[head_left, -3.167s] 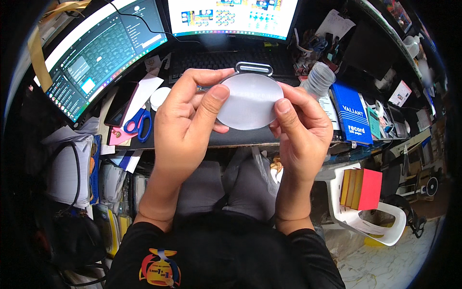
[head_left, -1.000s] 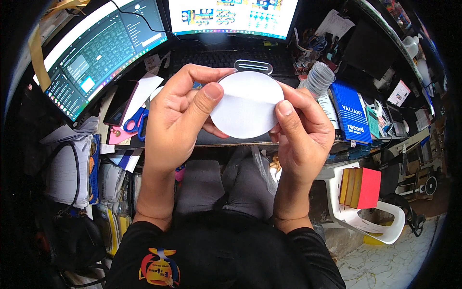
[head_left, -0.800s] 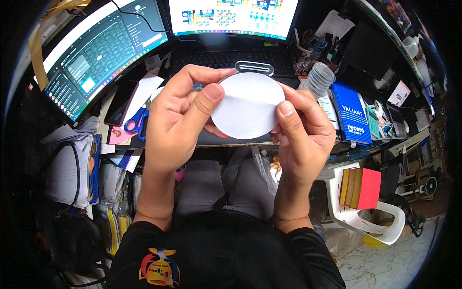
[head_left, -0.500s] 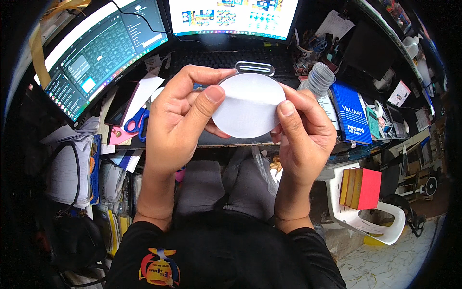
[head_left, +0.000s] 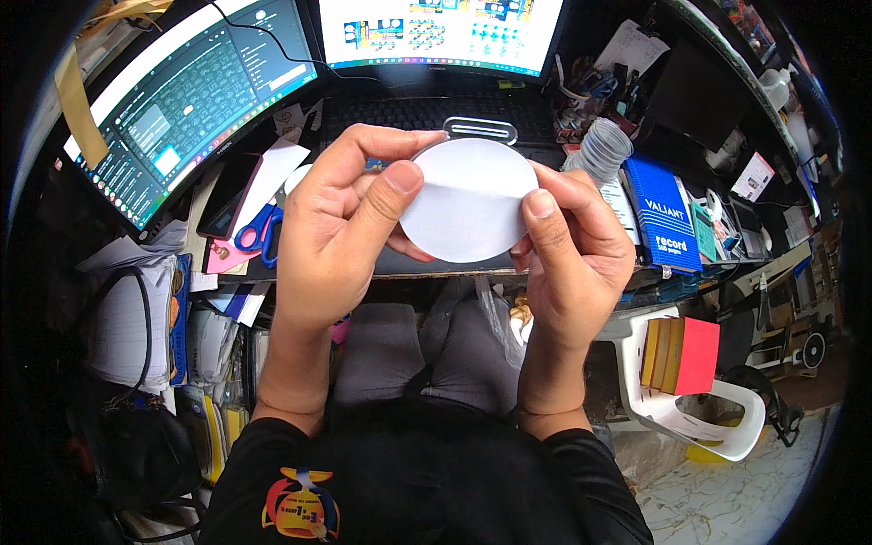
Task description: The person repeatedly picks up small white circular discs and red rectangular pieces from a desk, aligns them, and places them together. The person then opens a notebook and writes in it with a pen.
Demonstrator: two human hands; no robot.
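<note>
A round white disc (head_left: pixel 468 204) is held up in front of my chest, its plain face toward me with a faint crease or shadow line across it. Behind its top edge rises a clear slotted tab (head_left: pixel 481 130), apparently part of the same piece. My left hand (head_left: pixel 350 227) pinches the disc's left rim, thumb on the front and index finger stretched along the top near the tab. At the right rim my right hand (head_left: pixel 577 245) grips it between thumb and fingers. Most of the other fingertips are hidden behind the disc.
Beyond my hands stand a keyboard (head_left: pixel 391 113) and two lit monitors (head_left: pixel 436 36). A stack of clear round discs (head_left: pixel 599 150) and a blue record book (head_left: pixel 668 213) lie to the right. Blue scissors (head_left: pixel 259 232) rest at left. Red-covered books (head_left: pixel 690 354) sit on a white chair.
The disc has tilted very slightly in my fingers. Both hands keep the same grip in nearly the same place.
</note>
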